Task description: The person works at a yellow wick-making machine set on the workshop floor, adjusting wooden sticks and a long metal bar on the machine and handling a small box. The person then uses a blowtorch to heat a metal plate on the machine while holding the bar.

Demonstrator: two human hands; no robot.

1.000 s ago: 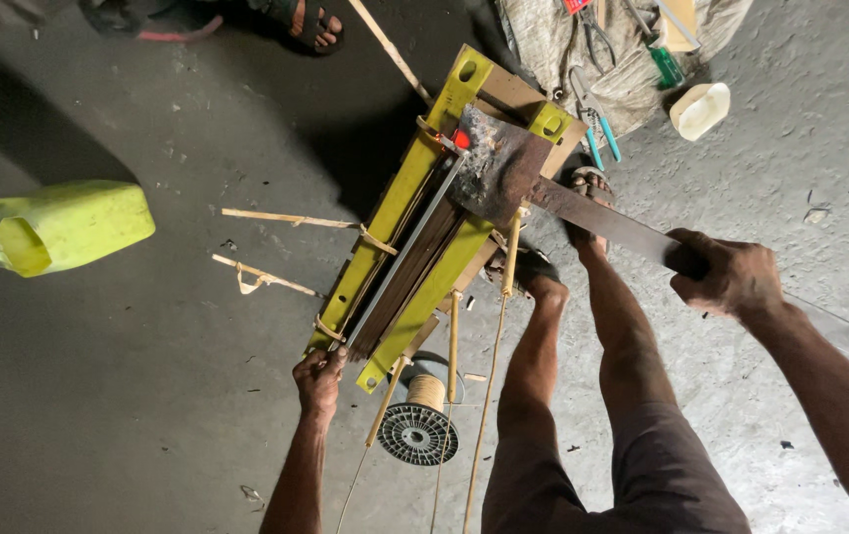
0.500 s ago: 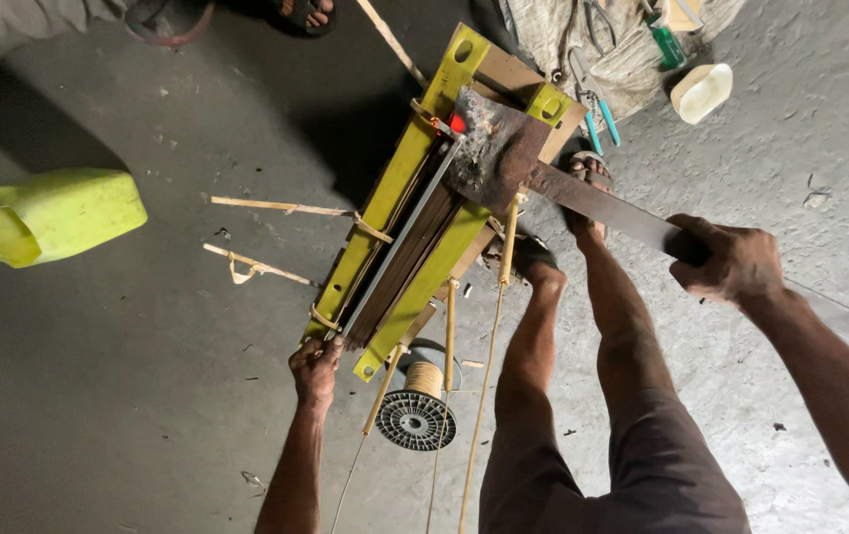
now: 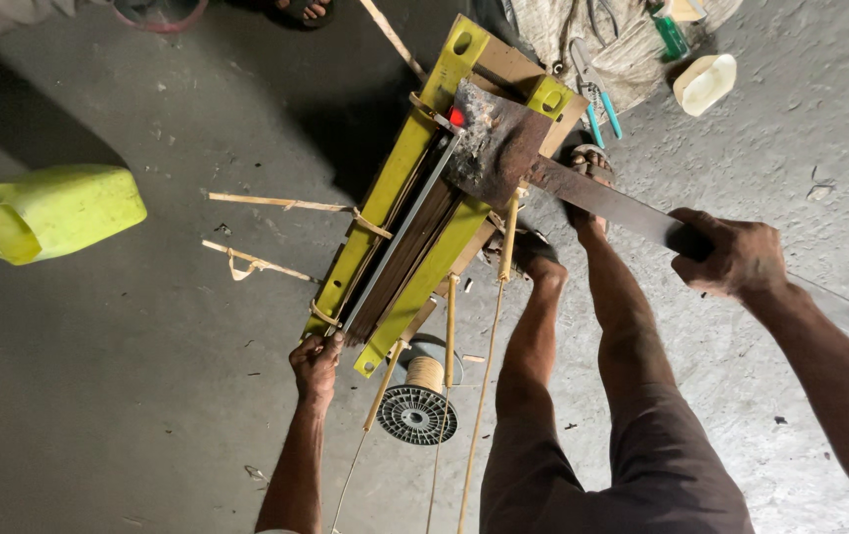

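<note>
Left hand (image 3: 315, 362) clamps the near corner of the yellow-framed plate stack (image 3: 414, 222) at seven o'clock; right hand (image 3: 726, 255) is fisted round the long flat bar (image 3: 622, 203) at three. If the bar skids, it probably catches a foot (image 3: 582, 168).

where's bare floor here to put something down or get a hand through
Bare concrete lies left of the left hand, below the yellow jug and the loose bamboo strips. More lies right of the right hand. It is crowded around the yellow-green frame, the wire spool and the pliers.
</note>
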